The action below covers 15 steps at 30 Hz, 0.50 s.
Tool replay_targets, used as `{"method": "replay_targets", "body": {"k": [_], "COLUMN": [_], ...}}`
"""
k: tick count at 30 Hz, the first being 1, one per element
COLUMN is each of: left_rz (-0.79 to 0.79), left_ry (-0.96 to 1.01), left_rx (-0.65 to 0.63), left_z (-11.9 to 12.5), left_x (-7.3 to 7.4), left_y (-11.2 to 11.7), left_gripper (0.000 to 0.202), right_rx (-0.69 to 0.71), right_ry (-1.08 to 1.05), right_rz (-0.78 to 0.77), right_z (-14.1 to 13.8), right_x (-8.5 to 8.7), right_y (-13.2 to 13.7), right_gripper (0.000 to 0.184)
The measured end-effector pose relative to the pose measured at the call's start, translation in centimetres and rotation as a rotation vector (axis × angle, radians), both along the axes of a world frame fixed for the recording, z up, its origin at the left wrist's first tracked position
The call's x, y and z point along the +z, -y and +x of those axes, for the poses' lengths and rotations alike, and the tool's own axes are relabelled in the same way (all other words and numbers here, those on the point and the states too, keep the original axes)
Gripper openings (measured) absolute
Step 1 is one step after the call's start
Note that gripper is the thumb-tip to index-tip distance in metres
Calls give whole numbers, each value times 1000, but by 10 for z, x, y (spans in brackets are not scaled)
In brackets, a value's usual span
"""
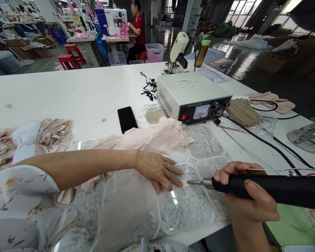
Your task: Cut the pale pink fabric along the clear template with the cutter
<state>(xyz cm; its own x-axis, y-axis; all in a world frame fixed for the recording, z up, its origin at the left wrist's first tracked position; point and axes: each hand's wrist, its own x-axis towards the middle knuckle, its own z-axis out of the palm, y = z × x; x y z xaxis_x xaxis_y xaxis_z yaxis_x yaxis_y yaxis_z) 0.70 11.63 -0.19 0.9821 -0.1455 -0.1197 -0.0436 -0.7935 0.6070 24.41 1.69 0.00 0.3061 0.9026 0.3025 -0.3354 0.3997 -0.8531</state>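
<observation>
Amber bottle, contents unclear; right hand snug round black tool; left hand flat, fingers splayed, on pale cloth.

tool in right grip, pink fabric; phone

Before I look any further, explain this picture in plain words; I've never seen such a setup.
No robot here: these are a person's bare hands, seen by a camera worn on the head, looking forward and down. The left hand lies spread on thin pale fabric over a patterned mat. The right hand grips a thick black tool, its metal tip pointing towards the left fingertips. Also on the white table are a box with a dial and a phone. Beyond, another person sits at a sewing machine.
</observation>
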Motion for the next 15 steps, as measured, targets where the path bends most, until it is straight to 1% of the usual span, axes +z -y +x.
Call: {"method": "replay_targets", "body": {"k": [5,10,15], "left_rz": [-60,-38,-26], "left_ry": [14,-18,-54], "left_rx": [42,29,18], "left_z": [2,3,4], "left_x": [3,5,7], "left_y": [0,1,1], "left_gripper": [14,11,9], "right_rx": [-2,65,101], "right_ry": [21,28,29], "right_rz": [17,31,47], "right_z": [0,-8,-15], "right_x": [4,8,5], "right_y": [7,18,23], "right_gripper": [19,19,17]}}
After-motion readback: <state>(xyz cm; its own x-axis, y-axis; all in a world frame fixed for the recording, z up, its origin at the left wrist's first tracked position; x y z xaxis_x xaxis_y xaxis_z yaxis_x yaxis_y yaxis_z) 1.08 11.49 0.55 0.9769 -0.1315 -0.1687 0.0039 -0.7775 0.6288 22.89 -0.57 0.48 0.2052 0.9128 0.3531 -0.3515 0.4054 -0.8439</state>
